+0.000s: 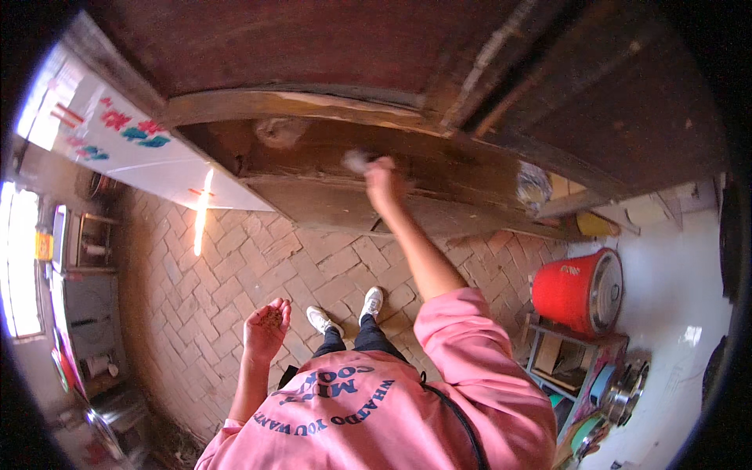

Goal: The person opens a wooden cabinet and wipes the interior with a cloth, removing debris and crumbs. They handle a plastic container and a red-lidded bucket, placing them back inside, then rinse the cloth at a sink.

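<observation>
My left hand [267, 329] is held palm up at waist height over the brick floor, with a small heap of brown, crumbly bits [271, 319] in the cupped palm. Stretched forward, my right hand [382, 170] is over the open compartment of a dark wooden cabinet [329, 202]. At its fingertips is a small whitish, blurred thing [356, 160]; whether the fingers grip it cannot be told. Farther left in the compartment lies a pale, crumpled bag-like thing [281, 132]. A clear plastic bag [533, 185] sits at the compartment's right end.
A white panel with painted flowers [141, 141] adjoins the cabinet's left side. To the right, a red bucket-like container [570, 291] stands on a small metal rack [578, 338], near metal pots [620, 393]. Shelves [94, 329] line the left wall. My white shoes [371, 302] are on the brick floor [258, 264].
</observation>
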Motion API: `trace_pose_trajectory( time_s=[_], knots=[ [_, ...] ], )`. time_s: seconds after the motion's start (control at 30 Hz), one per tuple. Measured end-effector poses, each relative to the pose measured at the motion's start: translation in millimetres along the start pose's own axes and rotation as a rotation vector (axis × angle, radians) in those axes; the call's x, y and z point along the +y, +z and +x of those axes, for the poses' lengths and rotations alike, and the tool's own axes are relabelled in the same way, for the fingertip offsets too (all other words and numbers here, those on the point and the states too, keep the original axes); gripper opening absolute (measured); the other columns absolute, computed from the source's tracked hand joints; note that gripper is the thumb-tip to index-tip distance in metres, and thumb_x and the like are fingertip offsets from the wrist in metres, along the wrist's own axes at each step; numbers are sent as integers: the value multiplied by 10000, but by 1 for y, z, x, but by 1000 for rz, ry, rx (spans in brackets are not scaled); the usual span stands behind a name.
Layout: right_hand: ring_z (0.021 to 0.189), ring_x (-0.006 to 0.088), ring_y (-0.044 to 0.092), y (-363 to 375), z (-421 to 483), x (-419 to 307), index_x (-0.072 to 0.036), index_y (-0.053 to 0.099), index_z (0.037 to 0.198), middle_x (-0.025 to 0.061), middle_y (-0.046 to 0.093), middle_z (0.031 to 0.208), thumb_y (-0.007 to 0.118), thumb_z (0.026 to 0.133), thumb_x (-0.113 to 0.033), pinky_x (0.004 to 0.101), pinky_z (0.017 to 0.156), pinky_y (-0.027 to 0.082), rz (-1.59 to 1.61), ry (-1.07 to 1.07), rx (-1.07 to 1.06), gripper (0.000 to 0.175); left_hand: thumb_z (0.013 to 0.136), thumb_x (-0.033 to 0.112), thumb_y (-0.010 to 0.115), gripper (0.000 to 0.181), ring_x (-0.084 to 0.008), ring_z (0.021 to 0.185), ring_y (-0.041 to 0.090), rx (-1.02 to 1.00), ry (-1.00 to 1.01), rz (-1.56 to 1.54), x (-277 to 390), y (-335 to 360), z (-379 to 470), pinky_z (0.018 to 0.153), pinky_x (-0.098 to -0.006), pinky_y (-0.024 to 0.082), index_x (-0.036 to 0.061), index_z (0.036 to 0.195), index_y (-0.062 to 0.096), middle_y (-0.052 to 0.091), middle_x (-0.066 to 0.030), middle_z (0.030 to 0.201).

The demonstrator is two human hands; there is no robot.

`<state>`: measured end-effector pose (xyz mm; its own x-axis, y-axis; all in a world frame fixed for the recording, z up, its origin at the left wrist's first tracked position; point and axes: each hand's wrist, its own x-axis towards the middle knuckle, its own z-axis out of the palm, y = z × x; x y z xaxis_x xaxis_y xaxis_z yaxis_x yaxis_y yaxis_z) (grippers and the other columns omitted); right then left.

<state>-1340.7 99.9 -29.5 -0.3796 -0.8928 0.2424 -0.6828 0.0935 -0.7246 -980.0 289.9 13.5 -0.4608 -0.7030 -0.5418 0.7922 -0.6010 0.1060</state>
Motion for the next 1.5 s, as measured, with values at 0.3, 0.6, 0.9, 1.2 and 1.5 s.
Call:
trace_pose_trajectory(
  time_s=[0.3,0.6,0.9,1.2,1.5],
  knots=[
    [662,199,608,-97,3,13,-79,589,962,40,644,739,481,851,-44,352,528,456,73,121,-92,159,885,122,474,288,-293,1091,548,-111,-118,103,-24,14,36,974,-355,454,-103,1022,590,599,-185,1102],
    [894,320,585,-137,52,133,-17,588,988,162,623,929,622,810,-320,451,825,451,106,527,331,352,876,109,461,264,-303,1119,551,85,-148,243,-48,15,44,979,-382,461,-83,983,607,643,-174,1059],
    [958,267,560,-146,16,84,-20,625,977,134,559,1062,588,870,-172,436,749,516,269,282,-52,189,892,147,486,272,-285,1056,584,144,-382,301,-86,53,99,916,-360,508,-55,1032,602,621,-182,1085],
    [1143,368,488,-168,80,211,-98,565,1173,126,482,1292,454,918,-184,490,896,462,-541,299,265,291,890,130,487,264,-292,1054,582,154,-407,414,-107,52,122,928,-361,498,-70,1020,601,617,-177,1080],
    [776,287,662,-215,71,177,-73,681,943,159,674,847,471,897,-161,410,649,522,-507,432,93,232,879,159,506,281,-291,1033,576,83,-295,334,-87,43,89,913,-361,498,-69,1020,590,572,-179,1105]
  ],
)
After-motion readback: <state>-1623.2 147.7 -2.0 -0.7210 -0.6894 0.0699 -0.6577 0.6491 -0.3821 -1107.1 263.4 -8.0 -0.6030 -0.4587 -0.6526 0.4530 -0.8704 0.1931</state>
